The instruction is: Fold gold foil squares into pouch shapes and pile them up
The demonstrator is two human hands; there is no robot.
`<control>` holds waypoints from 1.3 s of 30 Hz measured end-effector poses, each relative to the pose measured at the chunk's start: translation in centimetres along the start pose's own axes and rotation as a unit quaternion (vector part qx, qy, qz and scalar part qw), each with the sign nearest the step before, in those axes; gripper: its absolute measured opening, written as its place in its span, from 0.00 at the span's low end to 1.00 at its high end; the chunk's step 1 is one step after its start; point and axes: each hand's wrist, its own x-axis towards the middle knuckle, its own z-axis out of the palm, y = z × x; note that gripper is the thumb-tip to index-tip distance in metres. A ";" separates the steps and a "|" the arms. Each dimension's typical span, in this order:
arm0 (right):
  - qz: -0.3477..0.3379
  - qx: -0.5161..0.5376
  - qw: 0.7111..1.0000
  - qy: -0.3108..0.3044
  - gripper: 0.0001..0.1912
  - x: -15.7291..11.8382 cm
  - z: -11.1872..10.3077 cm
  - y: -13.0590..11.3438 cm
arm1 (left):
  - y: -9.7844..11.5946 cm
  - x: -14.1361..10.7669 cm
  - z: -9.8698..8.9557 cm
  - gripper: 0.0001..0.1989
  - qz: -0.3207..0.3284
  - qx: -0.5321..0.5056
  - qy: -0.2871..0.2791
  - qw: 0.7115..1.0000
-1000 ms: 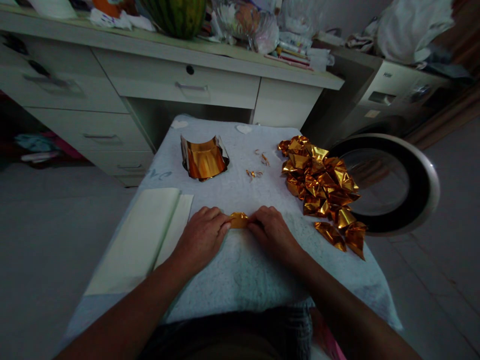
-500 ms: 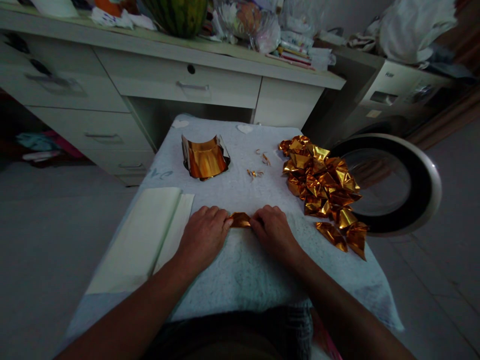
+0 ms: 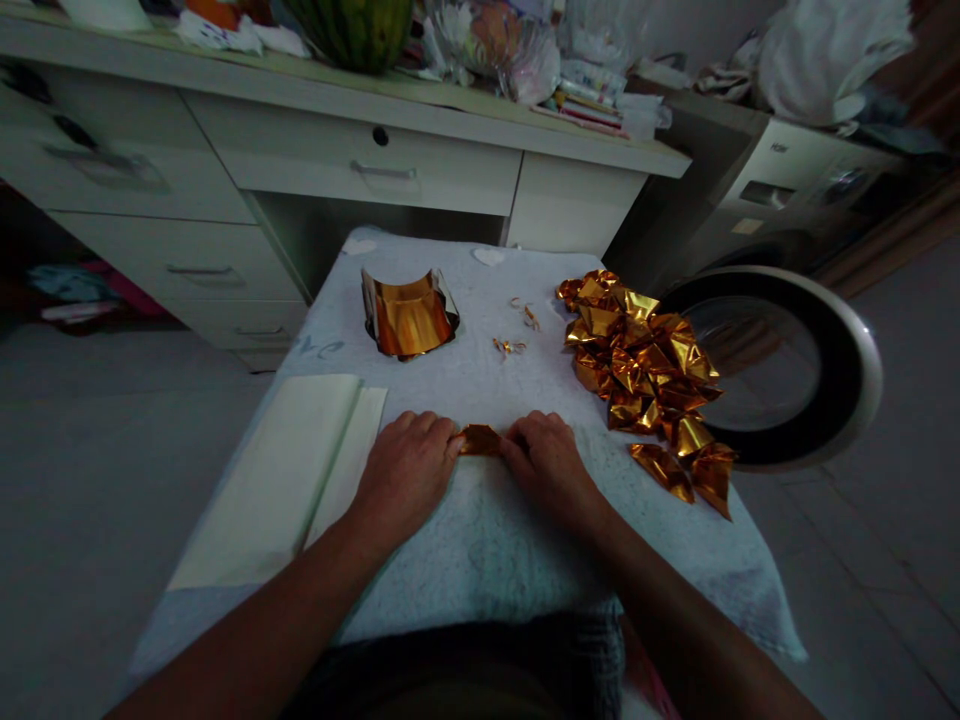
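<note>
A small folded piece of gold foil paper (image 3: 480,440) lies on the cloth-covered table (image 3: 480,570) between my hands. My left hand (image 3: 412,465) pinches its left end, and my right hand (image 3: 547,460) grips the right end. The fingertips of both hands are partly hidden beneath the knuckles. Beyond them stands a curved stack of gold foil sheets (image 3: 410,318). To the right is a heap of folded gold foil pieces (image 3: 637,350), with a couple of pieces lying at its near end.
Left of my hands lies a stack of pale paper sheets (image 3: 274,470). Small gold scraps (image 3: 508,347) are scattered mid-table. A white drawer desk (image 3: 382,150) with a watermelon (image 3: 352,30) stands behind. The washing machine's open round door (image 3: 847,370) reaches towards the table's right edge.
Both hands keep their hold on the foil in nearly the same place. The view has shifted very slightly; nothing else visibly moved.
</note>
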 end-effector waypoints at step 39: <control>0.007 -0.109 0.994 -0.023 0.10 1.2 1.0 -4.0 | -1.6 -0.3 -0.1 0.19 -0.028 -0.159 -0.057 0.985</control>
